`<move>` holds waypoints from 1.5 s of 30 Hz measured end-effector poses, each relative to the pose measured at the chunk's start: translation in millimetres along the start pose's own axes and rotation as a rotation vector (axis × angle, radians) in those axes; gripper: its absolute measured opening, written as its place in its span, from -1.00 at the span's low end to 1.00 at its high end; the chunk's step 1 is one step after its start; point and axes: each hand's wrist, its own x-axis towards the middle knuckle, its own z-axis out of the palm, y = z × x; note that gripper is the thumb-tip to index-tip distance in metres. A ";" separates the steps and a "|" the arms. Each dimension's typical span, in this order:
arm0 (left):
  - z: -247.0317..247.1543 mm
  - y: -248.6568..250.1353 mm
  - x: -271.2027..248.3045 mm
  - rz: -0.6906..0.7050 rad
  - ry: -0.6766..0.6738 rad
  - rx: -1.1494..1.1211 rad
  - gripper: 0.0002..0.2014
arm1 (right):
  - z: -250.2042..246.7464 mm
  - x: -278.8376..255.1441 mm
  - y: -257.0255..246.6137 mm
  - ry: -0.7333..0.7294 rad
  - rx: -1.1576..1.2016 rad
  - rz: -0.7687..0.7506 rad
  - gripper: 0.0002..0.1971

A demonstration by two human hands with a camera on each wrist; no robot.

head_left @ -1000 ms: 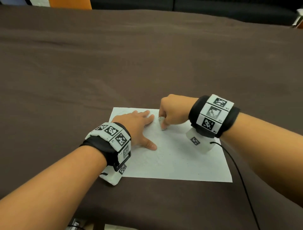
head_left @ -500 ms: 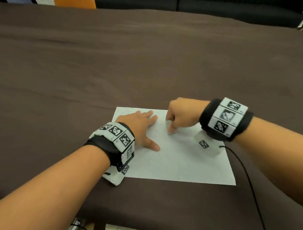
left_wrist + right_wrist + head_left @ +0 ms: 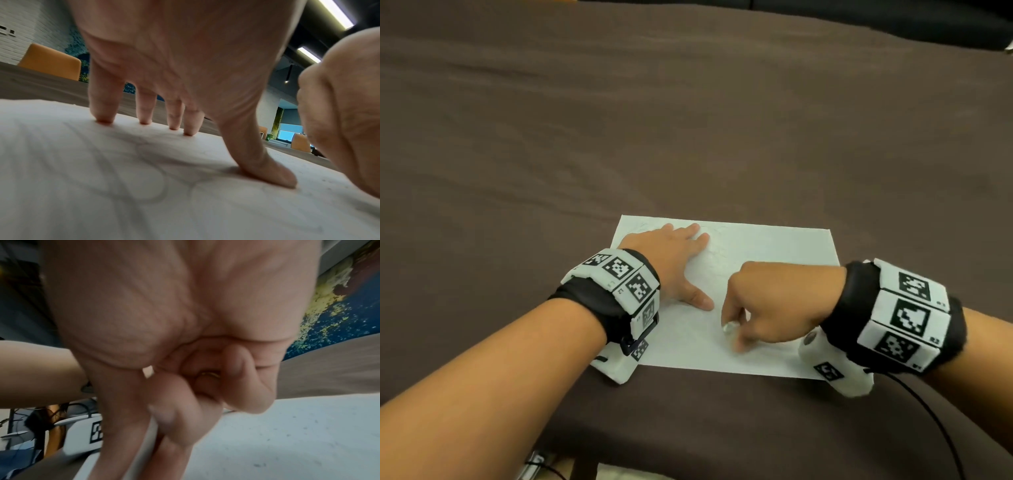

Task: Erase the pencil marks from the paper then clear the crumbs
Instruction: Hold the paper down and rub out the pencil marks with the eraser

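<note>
Clearly two-handed job. Left hand [image 3: 674, 263] flat on paper [image 3: 774, 246], fingers [image 3: 102, 112] and thumb spread, pinning sheet so rubbing won't drag it over brown table [image 3: 688, 120]. Faint pencil loops [image 3: 144, 175] remain beneath palm. Right hand [image 3: 767, 308] pinches small white eraser [image 3: 730, 328] at near edge, pressed down on sheet. Dark crumbs [image 3: 298, 434] scattered over paper; clearing likely later.

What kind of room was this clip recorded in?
Probably an office or meeting room: a long table under a brown cloth, orange chairs along it, strip ceiling lights, and a blue-and-yellow wall mural.
</note>
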 end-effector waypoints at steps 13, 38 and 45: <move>2.2 0.1 0.8 -0.011 0.008 -0.013 0.14 | -6.5 3.0 -11.8 0.011 -0.016 0.029 -0.88; 2.3 -1.8 2.5 -0.003 0.007 -0.003 0.17 | -44.4 23.7 34.0 0.137 0.042 0.194 -0.64; 2.5 -0.4 1.3 -0.016 0.006 0.002 0.16 | -41.2 22.8 27.0 0.098 0.009 0.189 -0.78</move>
